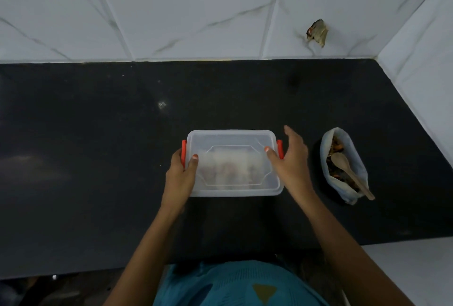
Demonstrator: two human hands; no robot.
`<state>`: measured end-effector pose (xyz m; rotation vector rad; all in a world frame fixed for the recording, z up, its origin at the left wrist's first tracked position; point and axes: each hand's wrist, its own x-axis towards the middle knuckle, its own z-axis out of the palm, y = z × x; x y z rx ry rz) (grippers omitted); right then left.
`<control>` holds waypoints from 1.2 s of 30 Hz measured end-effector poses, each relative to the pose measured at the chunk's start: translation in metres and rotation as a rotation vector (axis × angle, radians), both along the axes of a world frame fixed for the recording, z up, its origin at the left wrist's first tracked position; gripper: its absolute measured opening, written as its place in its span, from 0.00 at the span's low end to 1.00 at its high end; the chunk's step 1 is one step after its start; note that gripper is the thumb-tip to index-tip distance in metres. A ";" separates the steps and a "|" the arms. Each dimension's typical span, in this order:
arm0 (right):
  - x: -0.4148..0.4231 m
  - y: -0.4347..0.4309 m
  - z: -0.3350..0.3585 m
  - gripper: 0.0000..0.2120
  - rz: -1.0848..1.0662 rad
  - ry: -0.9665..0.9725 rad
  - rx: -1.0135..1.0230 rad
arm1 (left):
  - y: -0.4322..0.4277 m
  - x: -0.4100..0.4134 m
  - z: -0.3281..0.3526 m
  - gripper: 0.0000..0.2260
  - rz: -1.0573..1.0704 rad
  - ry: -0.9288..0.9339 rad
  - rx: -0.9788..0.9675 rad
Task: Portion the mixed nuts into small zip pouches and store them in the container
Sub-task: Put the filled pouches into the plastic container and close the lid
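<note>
Container (230, 132) sits mid tabletop (98, 134), lid (232, 140) on, pouches (230, 169) blurry inside. Left hand (180, 173) grips its left end, thumb on lid, fingers round the red clip (183, 148). Right hand (290, 156) is wide, thumb pressing the lid by the 2nd clip (280, 148). Risk: can't tell if either clip's snapped, so the lid may pop on lifting. Open nut bag (356, 158) w/ spoon (348, 168) is near the right hand and could get knocked over.

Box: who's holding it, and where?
The left hand grips the box at its left clip; the right hand just touches its right end.
</note>
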<state>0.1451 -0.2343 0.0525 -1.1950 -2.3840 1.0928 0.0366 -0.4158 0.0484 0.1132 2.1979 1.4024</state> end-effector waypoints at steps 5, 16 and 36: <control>0.004 0.000 -0.014 0.28 -0.035 0.039 -0.459 | 0.004 0.000 -0.003 0.19 0.050 0.019 0.004; -0.061 0.042 0.002 0.21 -0.012 0.180 -0.449 | 0.042 -0.060 0.016 0.17 0.107 0.132 0.055; -0.188 0.112 -0.003 0.22 0.026 0.115 -0.433 | 0.116 -0.178 0.003 0.17 0.101 0.058 0.017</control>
